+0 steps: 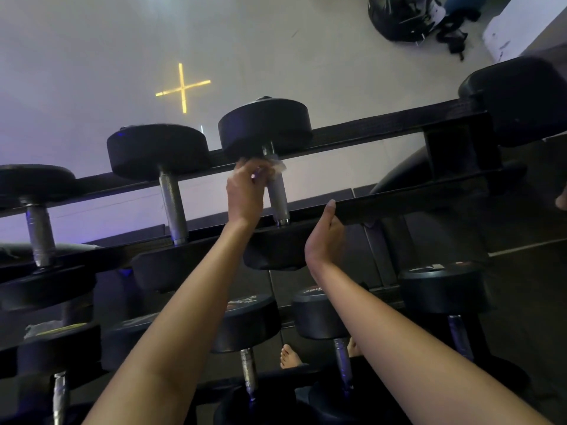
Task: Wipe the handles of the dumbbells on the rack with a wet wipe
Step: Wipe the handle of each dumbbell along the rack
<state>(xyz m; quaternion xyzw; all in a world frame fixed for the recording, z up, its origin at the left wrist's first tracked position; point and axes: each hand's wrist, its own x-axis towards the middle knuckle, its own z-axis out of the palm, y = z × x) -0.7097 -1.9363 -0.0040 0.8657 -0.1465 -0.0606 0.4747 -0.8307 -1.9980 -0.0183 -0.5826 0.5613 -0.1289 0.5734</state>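
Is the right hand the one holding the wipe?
No, the left hand pinches the wipe against a dumbbell handle, while the right hand rests on the rack rail.

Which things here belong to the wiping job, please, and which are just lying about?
Job: wet wipe, held by the left hand; dumbbell handle under it; rack, with the right hand touching its rail.
Lying about: black bag on the floor; yellow cross marking.
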